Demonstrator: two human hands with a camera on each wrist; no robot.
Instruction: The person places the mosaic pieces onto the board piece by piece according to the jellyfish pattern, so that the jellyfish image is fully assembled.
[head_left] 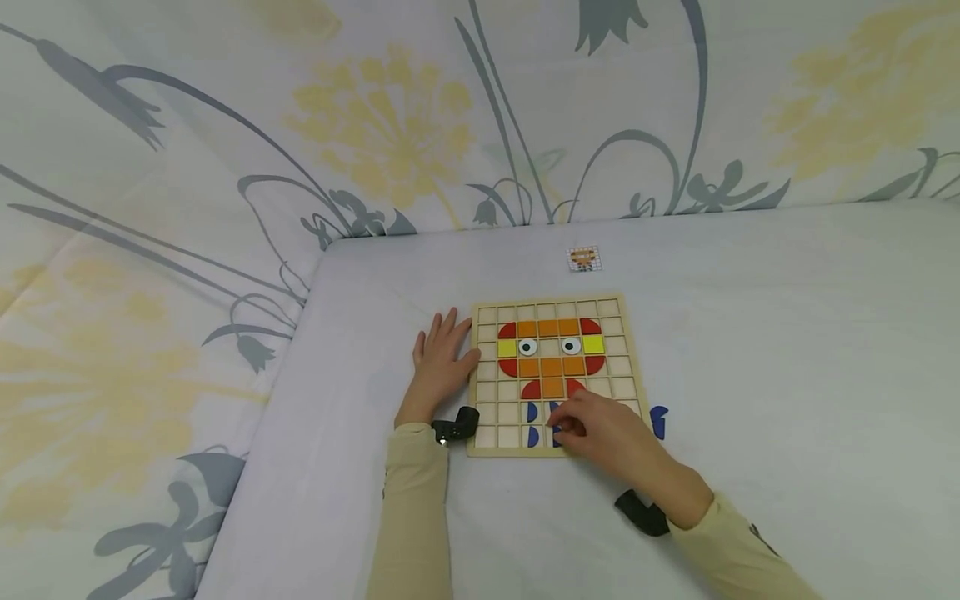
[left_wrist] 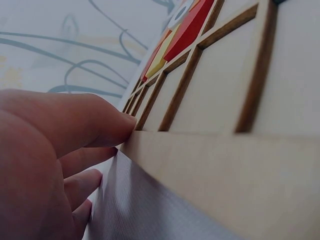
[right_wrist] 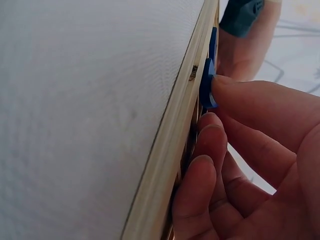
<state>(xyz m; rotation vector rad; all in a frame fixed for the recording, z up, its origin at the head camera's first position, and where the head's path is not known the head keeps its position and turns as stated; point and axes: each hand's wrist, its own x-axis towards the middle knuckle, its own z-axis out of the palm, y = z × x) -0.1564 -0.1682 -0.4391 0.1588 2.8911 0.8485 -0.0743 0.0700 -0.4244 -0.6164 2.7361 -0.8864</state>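
A wooden grid board point(head_left: 486, 436) lies on the white surface, its cells partly filled with coloured pieces. My left hand point(head_left: 441, 367) rests at its left edge with fingers spread, the thumb point(left_wrist: 107, 125) touching the wooden rim. Over the lower part of the board, the fingers of my right hand point(head_left: 611, 433) are bent together. In the right wrist view, my right thumb point(right_wrist: 250, 97) holds a blue half-round piece point(right_wrist: 206, 85) at the board; the index fingertip is hidden behind it. Another blue half-round piece point(head_left: 533, 437) sits in a cell to the left.
Orange squares point(head_left: 551, 367), red rounded pieces point(head_left: 507, 367), yellow squares point(head_left: 592, 344) and two eye pieces point(head_left: 528, 347) form a figure on the board. Loose blue pieces point(head_left: 658, 422) lie beyond its right edge. A small pattern card point(head_left: 584, 259) lies behind, before a flowered cloth point(head_left: 405, 125).
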